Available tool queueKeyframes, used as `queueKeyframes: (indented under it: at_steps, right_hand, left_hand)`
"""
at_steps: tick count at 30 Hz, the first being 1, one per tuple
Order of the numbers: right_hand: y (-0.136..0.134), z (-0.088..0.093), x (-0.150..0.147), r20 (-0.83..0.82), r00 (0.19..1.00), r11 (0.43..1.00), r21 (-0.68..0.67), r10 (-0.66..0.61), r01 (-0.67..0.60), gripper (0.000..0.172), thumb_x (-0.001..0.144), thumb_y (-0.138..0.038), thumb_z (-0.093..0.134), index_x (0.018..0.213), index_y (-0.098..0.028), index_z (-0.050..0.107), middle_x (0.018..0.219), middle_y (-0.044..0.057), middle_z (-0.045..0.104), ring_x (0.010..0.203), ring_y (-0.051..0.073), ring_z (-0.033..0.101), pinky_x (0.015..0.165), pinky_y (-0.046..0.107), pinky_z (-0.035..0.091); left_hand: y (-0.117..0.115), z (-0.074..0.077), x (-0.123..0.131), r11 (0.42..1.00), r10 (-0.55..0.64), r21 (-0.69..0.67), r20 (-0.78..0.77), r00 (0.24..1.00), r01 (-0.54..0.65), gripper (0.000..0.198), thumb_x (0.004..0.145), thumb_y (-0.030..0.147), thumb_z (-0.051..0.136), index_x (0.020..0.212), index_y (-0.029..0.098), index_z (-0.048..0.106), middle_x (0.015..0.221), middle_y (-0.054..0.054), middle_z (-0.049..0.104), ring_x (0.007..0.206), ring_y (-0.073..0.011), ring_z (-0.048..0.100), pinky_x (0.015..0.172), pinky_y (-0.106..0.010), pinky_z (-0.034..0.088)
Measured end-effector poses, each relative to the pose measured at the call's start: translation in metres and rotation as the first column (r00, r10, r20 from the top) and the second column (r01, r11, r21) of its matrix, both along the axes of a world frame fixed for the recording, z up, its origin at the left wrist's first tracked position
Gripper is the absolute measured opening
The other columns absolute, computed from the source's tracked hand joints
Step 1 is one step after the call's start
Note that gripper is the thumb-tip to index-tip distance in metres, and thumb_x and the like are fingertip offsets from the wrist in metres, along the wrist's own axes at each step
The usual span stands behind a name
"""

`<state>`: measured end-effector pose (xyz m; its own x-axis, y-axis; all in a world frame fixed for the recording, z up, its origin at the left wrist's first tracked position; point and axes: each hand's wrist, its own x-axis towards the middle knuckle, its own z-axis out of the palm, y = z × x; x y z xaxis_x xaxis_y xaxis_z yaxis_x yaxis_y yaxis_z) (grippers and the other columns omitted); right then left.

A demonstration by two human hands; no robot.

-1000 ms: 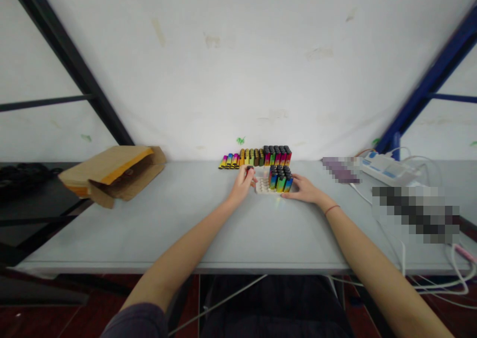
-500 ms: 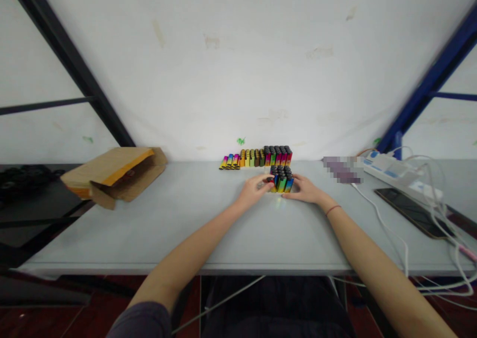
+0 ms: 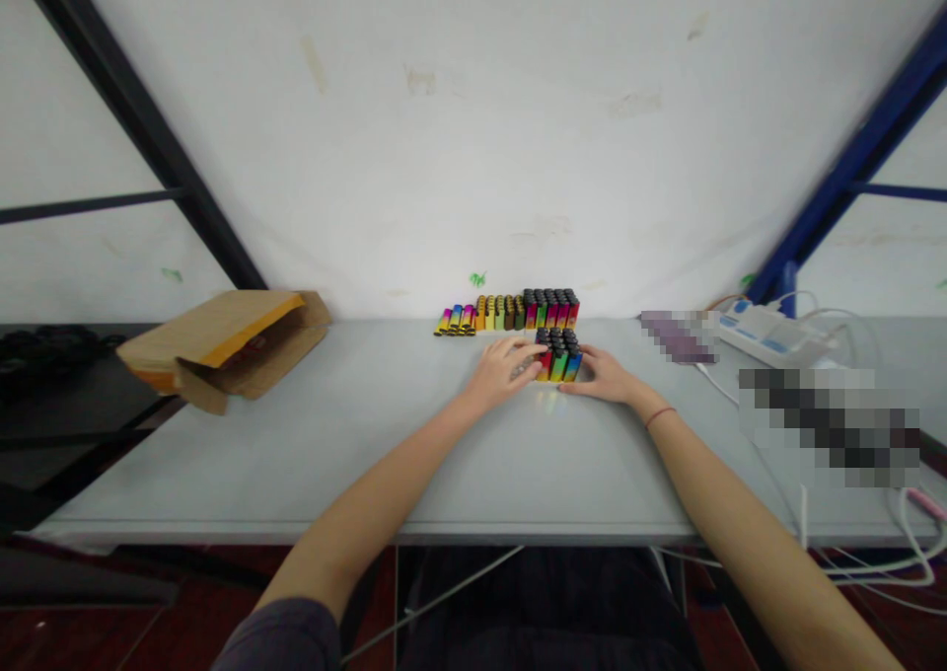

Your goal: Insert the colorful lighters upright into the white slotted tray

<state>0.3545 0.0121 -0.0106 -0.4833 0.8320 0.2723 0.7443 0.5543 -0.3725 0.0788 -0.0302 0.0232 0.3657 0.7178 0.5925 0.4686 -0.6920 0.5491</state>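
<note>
A tight block of upright lighters (image 3: 558,357), with black tops and shiny rainbow bodies, stands on the grey table. My left hand (image 3: 501,367) presses against the block's left side with bent fingers, its fingertips on the top and side of a red-yellow lighter (image 3: 544,365). From the right, my right hand (image 3: 608,373) curves around the block, the thumb along the front bottom corner and the fingers at the side and back. Part of each hand's contact is hidden by the lighters.
Behind stand rows of rainbow lighters (image 3: 551,309) and yellow-brown lighters (image 3: 501,313), with several lying flat (image 3: 455,321) to their left. An opened cardboard package (image 3: 214,340) lies left. On the right are a power strip (image 3: 769,335), white cables (image 3: 917,543) and blurred-out items.
The red-yellow lighter now stands upright in line at the block's front left; it was in my left fingers before. My left fingers have spread along the block's side. My right hand has barely moved.
</note>
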Motion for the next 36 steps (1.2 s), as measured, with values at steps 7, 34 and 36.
queueKeyframes:
  at_steps: [7,34,36]
  right_hand:
    - [0.000,-0.001,0.001,0.016,1.000,1.000,-0.007,-0.008,0.008,0.088,0.079,-0.080,0.071,0.139,-0.015,0.070,0.150,0.022,0.063,0.138,0.044,0.059,0.119,0.059,0.046]
    - [0.002,-0.005,0.002,0.021,1.000,1.000,-0.010,-0.010,0.010,0.092,0.079,-0.081,0.071,0.141,-0.014,0.069,0.151,0.023,0.061,0.139,0.044,0.057,0.120,0.058,0.045]
    - [0.002,-0.005,0.002,0.026,1.000,1.000,-0.011,-0.011,0.011,0.090,0.079,-0.081,0.070,0.141,-0.015,0.069,0.150,0.022,0.062,0.138,0.044,0.058,0.119,0.058,0.045]
  left_hand:
    - [0.062,0.025,-0.068,0.800,0.594,-0.164,0.077,0.801,-0.578,0.035,0.098,0.020,0.049,0.118,0.015,0.077,0.120,-0.016,0.075,0.115,-0.0264,0.067,0.108,-0.036,0.048]
    - [0.076,0.051,-0.115,0.634,0.622,-0.769,0.447,0.643,-0.078,0.009,0.097,0.020,0.052,0.088,0.021,0.055,0.061,0.005,0.049,0.049,-0.0098,0.051,0.055,-0.021,0.046]
    - [0.064,0.056,-0.108,0.625,0.551,-0.744,0.636,0.540,0.237,0.013,0.102,0.023,0.048,0.093,0.020,0.056,0.065,0.004,0.051,0.047,-0.0086,0.048,0.052,-0.020,0.043]
